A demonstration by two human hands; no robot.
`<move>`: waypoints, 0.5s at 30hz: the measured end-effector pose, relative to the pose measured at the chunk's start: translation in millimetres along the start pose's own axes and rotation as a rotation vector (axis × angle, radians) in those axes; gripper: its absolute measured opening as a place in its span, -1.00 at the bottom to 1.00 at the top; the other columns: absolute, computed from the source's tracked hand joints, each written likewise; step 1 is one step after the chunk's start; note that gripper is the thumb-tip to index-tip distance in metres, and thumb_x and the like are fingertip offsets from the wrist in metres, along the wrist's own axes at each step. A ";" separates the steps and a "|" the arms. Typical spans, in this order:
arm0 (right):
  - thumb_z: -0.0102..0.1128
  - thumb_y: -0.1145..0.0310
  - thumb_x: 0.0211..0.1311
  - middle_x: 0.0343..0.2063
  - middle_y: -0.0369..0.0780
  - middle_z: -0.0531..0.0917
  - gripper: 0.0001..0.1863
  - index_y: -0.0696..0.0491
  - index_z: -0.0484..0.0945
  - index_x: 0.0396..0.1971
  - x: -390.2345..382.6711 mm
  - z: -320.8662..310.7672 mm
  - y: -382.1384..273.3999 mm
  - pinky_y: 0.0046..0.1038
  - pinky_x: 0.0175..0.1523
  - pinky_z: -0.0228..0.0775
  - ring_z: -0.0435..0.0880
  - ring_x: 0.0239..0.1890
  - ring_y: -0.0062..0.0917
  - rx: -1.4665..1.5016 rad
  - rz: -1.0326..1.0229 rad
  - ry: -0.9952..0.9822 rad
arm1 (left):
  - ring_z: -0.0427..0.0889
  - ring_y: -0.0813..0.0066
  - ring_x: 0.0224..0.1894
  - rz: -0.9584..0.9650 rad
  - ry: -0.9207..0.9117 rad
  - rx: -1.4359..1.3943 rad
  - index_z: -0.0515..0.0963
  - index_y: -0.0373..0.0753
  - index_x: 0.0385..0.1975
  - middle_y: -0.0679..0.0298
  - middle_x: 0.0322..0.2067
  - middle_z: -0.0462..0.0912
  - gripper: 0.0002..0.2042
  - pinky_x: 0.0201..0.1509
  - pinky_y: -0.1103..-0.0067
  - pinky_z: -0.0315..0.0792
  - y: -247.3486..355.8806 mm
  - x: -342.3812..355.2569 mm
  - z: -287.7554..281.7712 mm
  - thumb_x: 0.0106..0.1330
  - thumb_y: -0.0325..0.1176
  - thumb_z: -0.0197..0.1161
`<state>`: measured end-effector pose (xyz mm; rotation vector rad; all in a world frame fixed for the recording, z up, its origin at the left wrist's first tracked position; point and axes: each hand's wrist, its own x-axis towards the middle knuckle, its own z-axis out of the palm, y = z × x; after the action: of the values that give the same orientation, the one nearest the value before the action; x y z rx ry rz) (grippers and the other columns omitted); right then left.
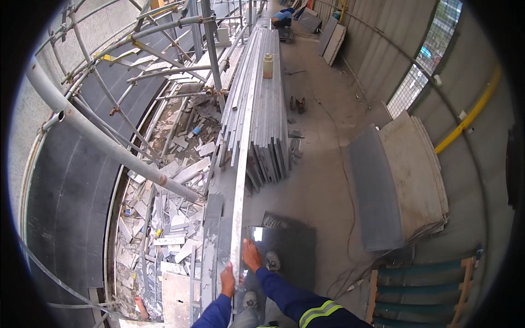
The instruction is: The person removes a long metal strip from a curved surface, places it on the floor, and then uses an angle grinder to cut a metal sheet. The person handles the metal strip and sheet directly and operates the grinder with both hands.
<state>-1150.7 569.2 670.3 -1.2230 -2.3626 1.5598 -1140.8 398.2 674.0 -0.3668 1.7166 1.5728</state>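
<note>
A long, narrow, pale stone-like strip (239, 186) runs away from me, its far part lying along a stack of grey slabs (273, 123). My left hand (227, 281) is closed around the strip's near end. On its right edge, a little farther up, my right hand (252, 256) grips it with bent fingers; part of that grip is hidden. Below my hands a dark, glossy slab (298, 246) lies on the floor by my shoes. A yellowish bottle (268, 66) stands upright on top of the stack.
Broken stone offcuts (175, 224) litter the left side beneath scaffold pipes (109, 128). Large sheets (415, 180) lean at the right wall. A cable (342, 158) trails along the floor. A wooden-framed rack (421, 292) is at lower right; another person (283, 17) crouches far ahead.
</note>
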 end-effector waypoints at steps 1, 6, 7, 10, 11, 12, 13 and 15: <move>-0.23 0.01 0.55 -0.25 0.22 0.66 -0.47 0.18 0.46 0.08 27.1 -13.8 55.9 0.06 0.00 0.44 0.62 -0.07 0.21 -0.115 -0.084 0.010 | 0.64 0.29 -0.66 0.218 0.018 0.177 0.52 -0.37 -0.20 0.06 -0.60 0.63 -0.39 -0.63 0.44 0.52 12.6 24.6 28.0 0.53 0.21 -0.06; 0.11 0.31 0.39 -0.11 0.03 0.65 -0.60 0.09 0.46 0.17 -8.5 -118.2 183.0 -0.16 0.03 0.59 0.69 -0.12 -0.03 -0.357 0.056 -0.096 | 0.69 0.19 -0.64 0.054 0.094 0.108 0.56 -0.43 -0.21 -0.01 -0.58 0.66 -0.27 -0.66 0.38 0.55 80.8 177.4 29.2 0.47 0.32 -0.09; 0.10 0.29 0.41 -0.10 0.03 0.65 -0.60 0.08 0.47 0.18 -23.5 -141.6 211.6 -0.17 0.05 0.60 0.70 -0.14 -0.05 -0.133 0.209 -0.079 | 0.70 0.20 -0.61 0.065 0.080 0.121 0.57 -0.43 -0.19 0.00 -0.57 0.67 -0.22 -0.62 0.40 0.58 85.8 208.5 25.1 0.43 0.38 -0.10; 0.02 0.17 0.49 -0.11 0.03 0.66 -0.57 0.14 0.46 0.18 -54.7 -212.4 218.3 -0.22 -0.06 0.66 0.72 -0.26 -0.10 0.512 0.810 0.117 | 0.71 0.25 -0.58 0.060 0.112 0.252 0.59 -0.40 -0.17 0.06 -0.57 0.67 -0.16 -0.54 0.41 0.59 98.3 269.0 4.7 0.39 0.46 -0.14; -0.01 0.12 0.52 -0.16 0.02 0.66 -0.54 0.19 0.47 0.15 -74.6 -246.5 267.1 -0.22 -0.10 0.66 0.72 -0.31 -0.12 -0.189 0.465 0.114 | 0.70 0.28 -0.57 0.057 0.066 0.285 0.60 -0.38 -0.18 0.07 -0.57 0.67 -0.15 -0.53 0.42 0.56 98.0 288.2 32.0 0.39 0.47 -0.16; -0.05 0.06 0.54 -0.21 0.01 0.67 -0.48 0.24 0.47 0.13 -95.7 -275.2 320.1 -0.22 -0.14 0.67 0.71 -0.35 -0.13 -0.883 0.086 0.076 | 0.70 0.31 -0.56 0.066 0.017 0.304 0.61 -0.37 -0.19 0.09 -0.57 0.67 -0.15 -0.52 0.42 0.54 93.8 304.7 56.2 0.38 0.48 -0.19; -0.02 0.06 0.52 -0.18 0.00 0.66 -0.49 0.24 0.48 0.11 -80.9 -260.5 299.7 -0.18 -0.11 0.63 0.70 -0.25 -0.14 -0.530 0.357 0.074 | 0.76 0.22 -0.46 0.073 0.045 0.374 0.64 -0.48 -0.14 0.07 -0.44 0.69 -0.14 -0.45 0.40 0.54 104.6 316.6 13.9 0.43 0.41 -0.16; 0.04 0.05 0.47 -0.10 -0.02 0.64 -0.50 0.23 0.50 0.06 -88.0 -276.7 249.2 -0.11 -0.04 0.56 0.66 -0.05 -0.16 0.127 0.976 0.099 | 0.75 0.19 -0.44 0.057 0.102 0.404 0.65 -0.47 -0.19 0.01 -0.43 0.70 -0.14 -0.35 0.34 0.55 103.4 317.5 3.0 0.45 0.40 -0.19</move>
<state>-823.4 764.7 637.8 -2.5437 -1.5896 1.6947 -1420.0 509.8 528.9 -0.1976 2.0845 1.2205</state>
